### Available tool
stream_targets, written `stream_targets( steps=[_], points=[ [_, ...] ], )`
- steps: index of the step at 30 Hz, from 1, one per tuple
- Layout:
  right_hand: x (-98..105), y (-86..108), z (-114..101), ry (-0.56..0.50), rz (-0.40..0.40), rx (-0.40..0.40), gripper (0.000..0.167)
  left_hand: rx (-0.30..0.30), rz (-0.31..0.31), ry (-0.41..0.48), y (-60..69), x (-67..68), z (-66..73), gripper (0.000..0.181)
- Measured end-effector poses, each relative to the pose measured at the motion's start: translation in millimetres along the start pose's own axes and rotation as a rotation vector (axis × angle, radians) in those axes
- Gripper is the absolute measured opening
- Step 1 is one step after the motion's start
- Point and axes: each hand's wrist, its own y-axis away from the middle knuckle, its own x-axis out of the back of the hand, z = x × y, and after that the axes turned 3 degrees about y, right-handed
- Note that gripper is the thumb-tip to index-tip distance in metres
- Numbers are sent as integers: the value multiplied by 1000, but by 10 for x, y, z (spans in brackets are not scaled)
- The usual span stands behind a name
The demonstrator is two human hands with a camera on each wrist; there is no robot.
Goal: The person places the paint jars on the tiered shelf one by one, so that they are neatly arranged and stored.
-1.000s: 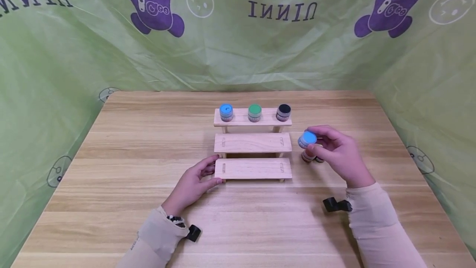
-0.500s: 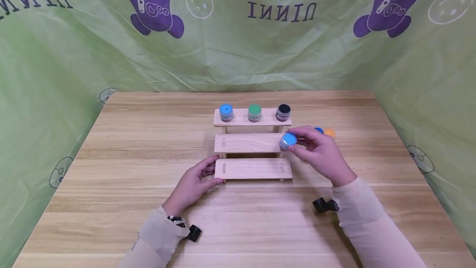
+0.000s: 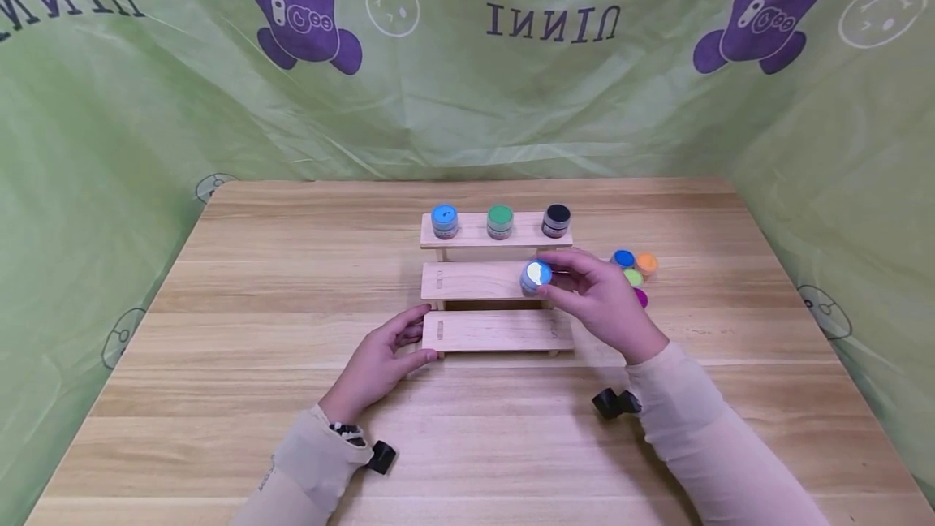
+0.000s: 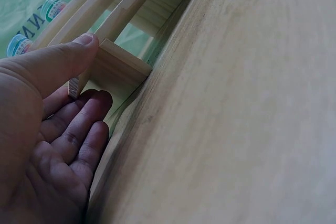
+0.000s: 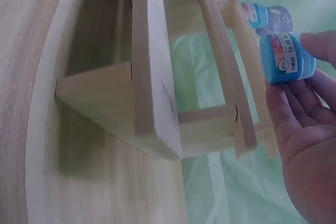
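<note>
One rack, three shelves. Left hand grips left end of lowest shelf; some fingers hidden in head view. Right hand pinches one light-blue jar over middle shelf; contact unclear. Beyond right hand: three top-shelf jars. To its right, on desk: four small jars, purple one partly hidden.

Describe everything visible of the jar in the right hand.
The jar is squat and blue, apparently plastic, with a printed label and its lid on, glinting. The right hand holds it between thumb and fingers, lid up, over the right half of the middle shelf; whether it rests there is unclear.
</note>
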Motion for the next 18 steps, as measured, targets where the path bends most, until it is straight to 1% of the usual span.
stream_targets(
  steps=[5,12,18],
  points=[
    [-67,-30,-39,-11,-12,-39,41,8,8,-14,5,-3,4,72],
    [-174,-84,-73,11,-24,-56,42,14,7,-18,13,-7,2,73],
    [-256,-136,-106,-1,-60,-83,42,16,7,-21,18,-15,14,72]
  ],
)
